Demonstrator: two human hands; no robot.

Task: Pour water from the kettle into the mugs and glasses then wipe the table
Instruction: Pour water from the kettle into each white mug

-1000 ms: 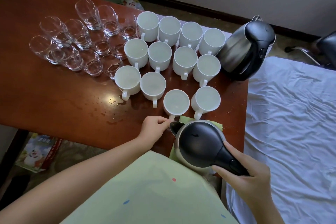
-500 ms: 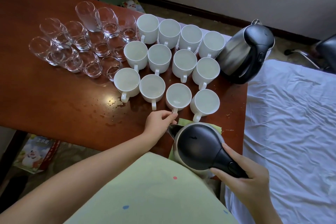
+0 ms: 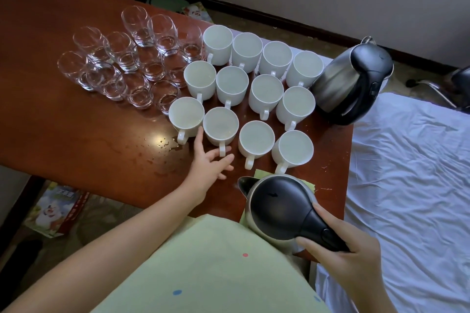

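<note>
Several white mugs [image 3: 256,137] stand in rows on the brown table [image 3: 63,129], with several clear glasses [image 3: 132,68] to their left. My right hand [image 3: 340,254] grips the black handle of a steel kettle [image 3: 277,208] that sits on a green cloth [image 3: 262,173] at the near edge. My left hand [image 3: 211,162] reaches with spread fingers to the front-row mug [image 3: 220,126], second from the left, with the mug's handle between its fingers. A second kettle [image 3: 356,81] stands at the table's far right.
Water drops and a small puddle [image 3: 165,143] lie on the table left of my left hand. A bed with a white sheet [image 3: 412,173] adjoins the table's right side. A cartoon-printed box [image 3: 53,208] lies on the floor at the left.
My left hand let go of the third front mug's handle and moved left, opening its fingers around the second mug's handle. The kettle under my right hand stayed in place.
</note>
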